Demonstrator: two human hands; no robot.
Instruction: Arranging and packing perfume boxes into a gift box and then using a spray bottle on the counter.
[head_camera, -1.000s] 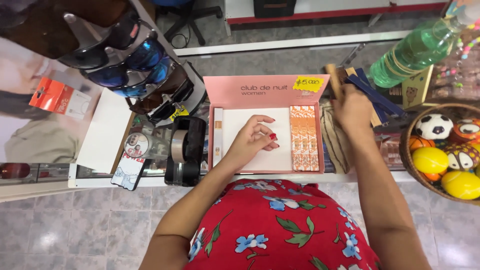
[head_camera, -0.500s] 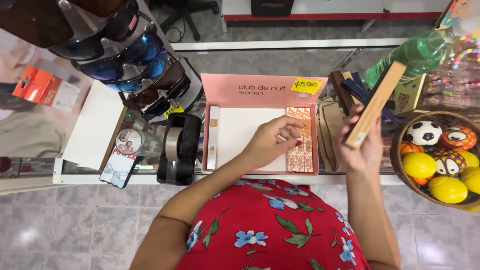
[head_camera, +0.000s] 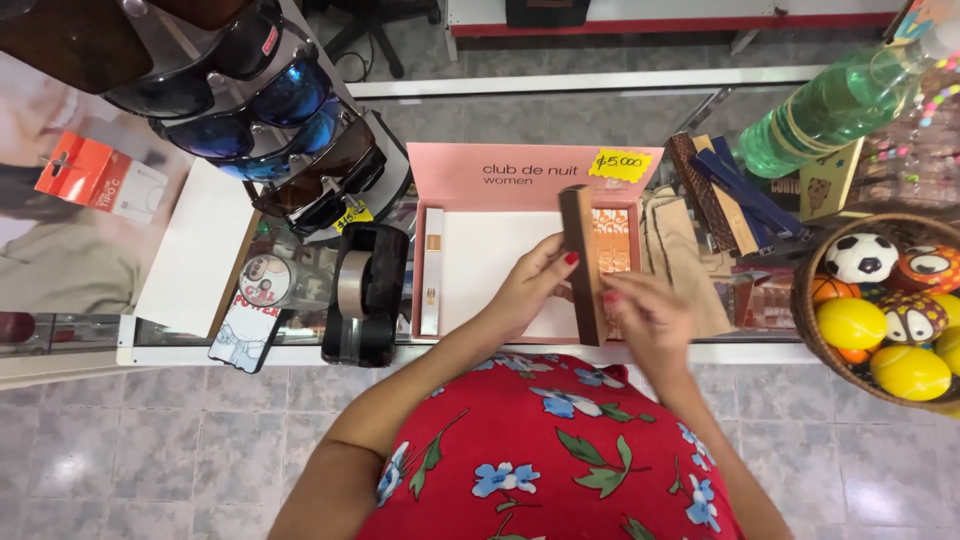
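Slim brown box (head_camera: 582, 262) held upright over the pink tray (head_camera: 470, 180) at the bench's near edge, left hand (head_camera: 528, 290) and right hand (head_camera: 650, 318) both clamped on it; best lowered level into the right-hand slot.

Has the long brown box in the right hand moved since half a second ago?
Yes. The brown box has come leftward from near the ball basket to stand over the open pink box.

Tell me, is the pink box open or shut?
Open. The pink box's lid stands up at the back, and the white inside shows. Both hands, left and right, hold a brown box over it.
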